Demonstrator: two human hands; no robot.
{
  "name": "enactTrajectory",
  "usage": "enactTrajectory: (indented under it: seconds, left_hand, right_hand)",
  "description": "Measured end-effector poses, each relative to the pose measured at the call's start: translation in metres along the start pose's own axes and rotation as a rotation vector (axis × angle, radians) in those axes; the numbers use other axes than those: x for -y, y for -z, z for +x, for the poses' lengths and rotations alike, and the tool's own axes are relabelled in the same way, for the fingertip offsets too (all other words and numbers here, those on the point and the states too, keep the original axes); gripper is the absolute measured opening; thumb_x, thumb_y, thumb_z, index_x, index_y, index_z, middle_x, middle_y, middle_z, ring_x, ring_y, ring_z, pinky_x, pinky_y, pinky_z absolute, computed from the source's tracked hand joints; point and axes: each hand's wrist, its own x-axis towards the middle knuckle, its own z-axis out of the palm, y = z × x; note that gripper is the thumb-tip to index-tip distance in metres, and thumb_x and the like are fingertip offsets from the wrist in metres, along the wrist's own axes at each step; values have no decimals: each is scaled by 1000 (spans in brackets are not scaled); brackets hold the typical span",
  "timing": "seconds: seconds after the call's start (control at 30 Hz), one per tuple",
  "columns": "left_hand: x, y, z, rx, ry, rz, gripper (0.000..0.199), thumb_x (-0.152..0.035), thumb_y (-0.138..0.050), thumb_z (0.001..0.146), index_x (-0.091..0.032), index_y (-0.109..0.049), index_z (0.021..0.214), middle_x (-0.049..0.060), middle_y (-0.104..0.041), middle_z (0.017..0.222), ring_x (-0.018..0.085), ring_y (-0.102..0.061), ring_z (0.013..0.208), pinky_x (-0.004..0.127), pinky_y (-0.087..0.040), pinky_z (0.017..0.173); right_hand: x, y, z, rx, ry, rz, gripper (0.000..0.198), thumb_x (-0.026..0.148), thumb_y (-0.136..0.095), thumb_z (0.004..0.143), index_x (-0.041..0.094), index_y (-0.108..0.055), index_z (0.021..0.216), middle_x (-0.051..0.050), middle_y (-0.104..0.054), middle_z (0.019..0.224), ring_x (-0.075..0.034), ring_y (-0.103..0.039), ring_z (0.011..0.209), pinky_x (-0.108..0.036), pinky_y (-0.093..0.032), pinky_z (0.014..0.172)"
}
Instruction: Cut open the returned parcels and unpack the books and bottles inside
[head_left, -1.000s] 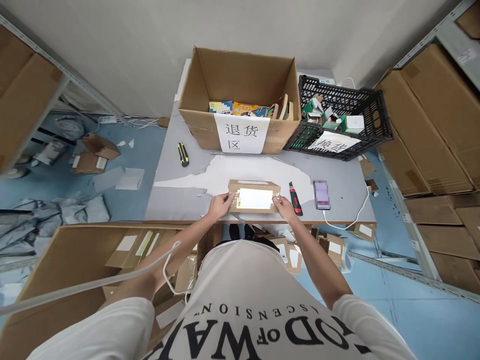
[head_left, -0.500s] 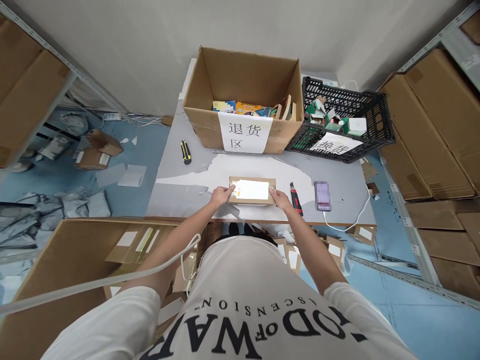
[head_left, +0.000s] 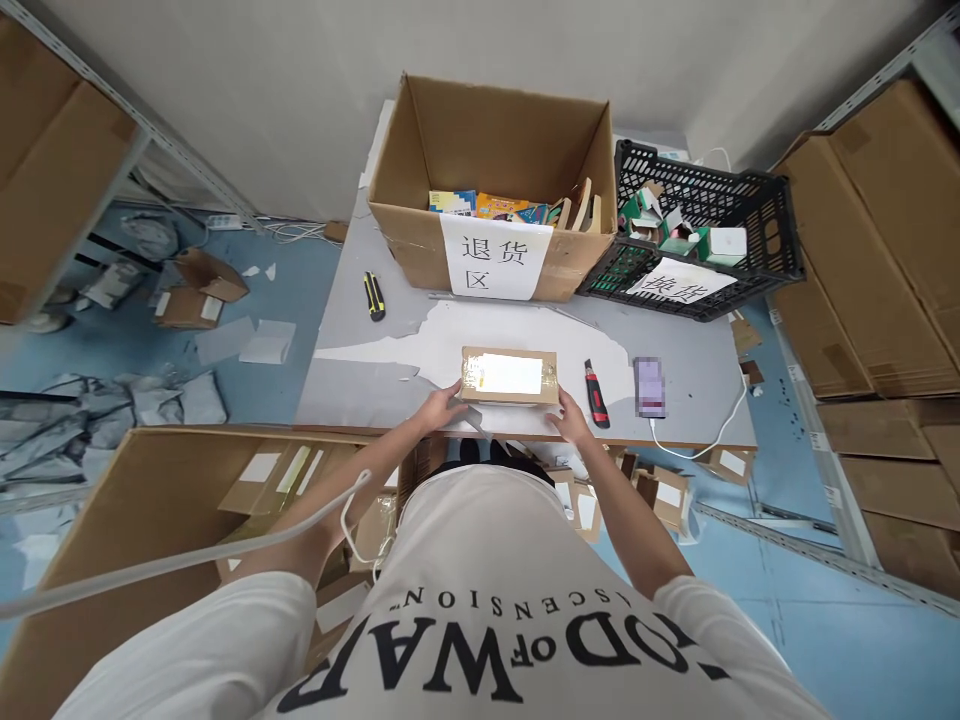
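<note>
Brown cardboard, with a white label [head_left: 511, 375] on top, the box [head_left: 472, 380] sits at the table's [head_left: 337, 395] near middle between left hand [head_left: 441, 408] and right hand [head_left: 571, 416], a red knife [head_left: 597, 394] and a phone [head_left: 649, 388] off to its right. Each hand has its fingers at a near corner, thumb and fingers partly spread (whether they actually grip the box, I cannot tell). Behind it stand a carton [head_left: 412, 245] and a black crate [head_left: 772, 235].
</note>
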Motion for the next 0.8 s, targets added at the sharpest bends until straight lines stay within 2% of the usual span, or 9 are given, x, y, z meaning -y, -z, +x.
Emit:
enactTrajectory:
  seconds: [0.13,0.27,0.4,0.53,0.6,0.67,0.73,0.8]
  left_hand:
    - [-3,-10,3,8,-76,96,66,-53,-66,69,-19,-61,127,6,-65,126,32,-58,119,41,-39,107]
    - [-19,-6,-8,-56,-94,151,59,-52,-59,77,-18,-63,124,5,-69,118,28,-63,108,35,-45,98]
    - [-42,1,-17,-104,-56,327,52,-54,-46,86,-16,-70,112,4,-74,88,23,-66,83,29,-48,78]
    - [-55,3,-3,-186,-6,464,55,-56,-40,88,-14,-76,88,6,-70,70,24,-65,77,28,-44,68]
    - [-54,3,8,-214,58,437,55,-57,-42,87,-14,-76,78,8,-71,70,25,-65,79,29,-44,68]
    - [-48,2,16,-212,108,333,50,-57,-48,84,-15,-76,79,9,-73,76,27,-66,83,31,-46,71]
    - [-40,1,21,-185,114,221,45,-55,-57,79,-16,-76,90,8,-75,89,28,-66,90,32,-48,76]
    - [-32,-1,24,-143,98,109,49,-54,-65,72,-17,-74,104,7,-75,101,28,-66,98,33,-50,82]
  right_hand:
    - [17,-10,7,12,-27,82,59,27,-60,76,20,-47,132,-10,-63,124,-24,-60,113,-44,-42,104]
    - [25,-4,2,43,-10,76,44,36,-57,79,21,-54,121,-10,-65,117,-24,-60,109,-43,-45,100]
    - [38,7,0,-29,45,-58,46,50,-45,86,19,-57,118,-12,-60,121,-25,-57,111,-41,-44,99]
    - [55,5,12,-70,-41,-187,50,55,-35,90,16,-62,105,-15,-63,111,-27,-57,106,-39,-43,96]
    - [59,1,19,-57,-88,-192,48,55,-35,90,17,-63,98,-15,-66,106,-26,-59,102,-38,-44,93]
    - [58,-3,24,-50,-130,-182,47,55,-36,90,17,-63,96,-14,-68,103,-26,-61,99,-36,-46,89]
    - [54,-6,28,-47,-174,-169,48,56,-37,90,17,-63,96,-14,-69,103,-25,-62,97,-35,-47,85]
    - [49,-7,30,-45,-204,-153,49,57,-37,90,17,-63,96,-13,-70,102,-24,-63,95,-33,-48,82]
